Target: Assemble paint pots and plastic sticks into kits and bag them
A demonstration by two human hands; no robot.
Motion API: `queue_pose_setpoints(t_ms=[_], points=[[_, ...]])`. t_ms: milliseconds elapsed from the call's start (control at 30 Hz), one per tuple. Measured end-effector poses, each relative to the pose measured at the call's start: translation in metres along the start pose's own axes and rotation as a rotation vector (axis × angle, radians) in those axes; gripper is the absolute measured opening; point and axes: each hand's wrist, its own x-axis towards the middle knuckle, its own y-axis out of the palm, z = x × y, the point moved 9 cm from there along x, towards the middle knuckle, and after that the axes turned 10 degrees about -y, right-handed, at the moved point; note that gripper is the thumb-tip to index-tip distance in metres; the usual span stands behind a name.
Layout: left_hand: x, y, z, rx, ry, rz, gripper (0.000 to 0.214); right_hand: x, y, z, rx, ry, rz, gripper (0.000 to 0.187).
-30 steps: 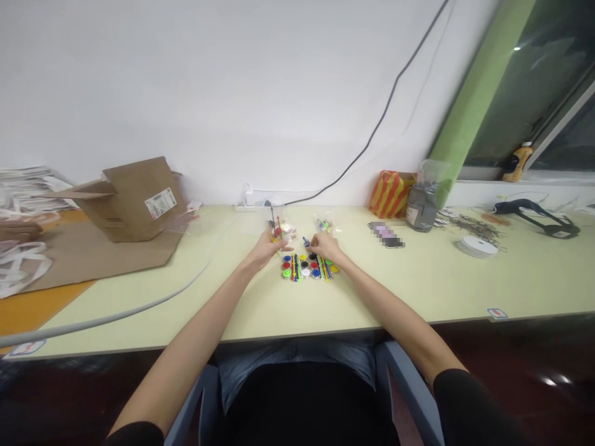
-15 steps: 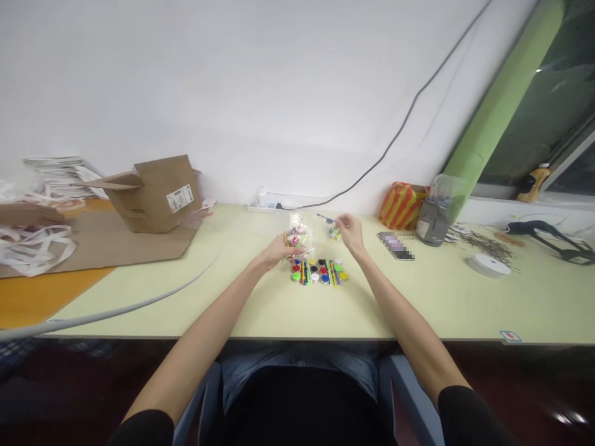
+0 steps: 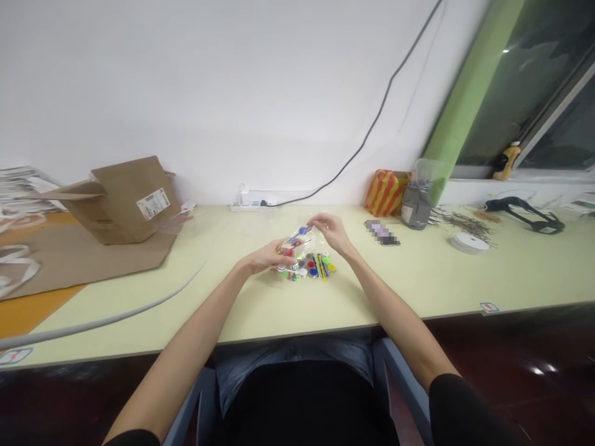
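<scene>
My left hand (image 3: pixel 266 256) is closed around a clear plastic bag (image 3: pixel 289 252) with red and other coloured bits in it. My right hand (image 3: pixel 333 231) pinches a small blue plastic piece (image 3: pixel 303 231), a disc with a thin stick. It is held just above the bag, close to my left hand's fingers; whether it touches the bag I cannot tell. Below both hands lie small coloured discs (image 3: pixel 331 268) and thin coloured sticks (image 3: pixel 320 266) in a group on the table. My left hand and the bag partly hide the left end of this group.
An open cardboard box (image 3: pixel 134 204) stands on flat cardboard at the left. A grey hose (image 3: pixel 116 318) crosses the table. A power strip (image 3: pixel 251 206) lies by the wall. At right are a phone (image 3: pixel 383 233), a striped bag (image 3: pixel 385 193), a grey container (image 3: pixel 415 204) and a white spool (image 3: pixel 469 243).
My right hand has moved left toward the bag with the blue piece in its fingers. The view has turned right, and another person's hand at far left has gone out of sight.
</scene>
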Motion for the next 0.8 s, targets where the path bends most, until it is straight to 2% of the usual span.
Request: queue_pose_setpoints(t_ms=[67,167,300,367,467,500,567,667,800], points=[[0.000,0.002,0.001,0.005,-0.023,0.029,0.068,-0.001,0.011,0.001,0.089,0.032,0.083,0.024],[-0.001,0.007,0.001,0.017,-0.041,0.069,0.069,-0.005,0.019,0.001,0.147,0.102,0.124,0.031],[0.000,0.005,-0.005,0.008,0.010,0.027,0.070,-0.010,0.030,0.004,0.153,0.131,0.227,0.038],[0.001,0.002,-0.007,-0.026,0.030,-0.001,0.068,-0.009,0.025,0.004,0.137,0.106,0.163,0.045],[0.002,-0.007,-0.012,-0.151,0.084,-0.073,0.070,-0.010,0.006,-0.004,0.103,0.127,-0.098,0.052],[0.002,-0.011,-0.014,-0.207,0.112,-0.090,0.070,-0.013,0.005,-0.008,0.111,0.158,-0.150,0.056],[0.002,-0.015,-0.017,-0.312,0.155,-0.111,0.064,-0.017,0.014,-0.016,0.162,0.215,-0.150,0.061],[0.003,-0.016,-0.015,-0.386,0.147,-0.126,0.048,-0.022,0.033,-0.019,0.231,0.241,-0.074,0.041],[0.006,-0.016,-0.010,-0.368,0.110,-0.187,0.042,-0.027,0.033,-0.025,0.308,0.292,-0.183,0.034]])
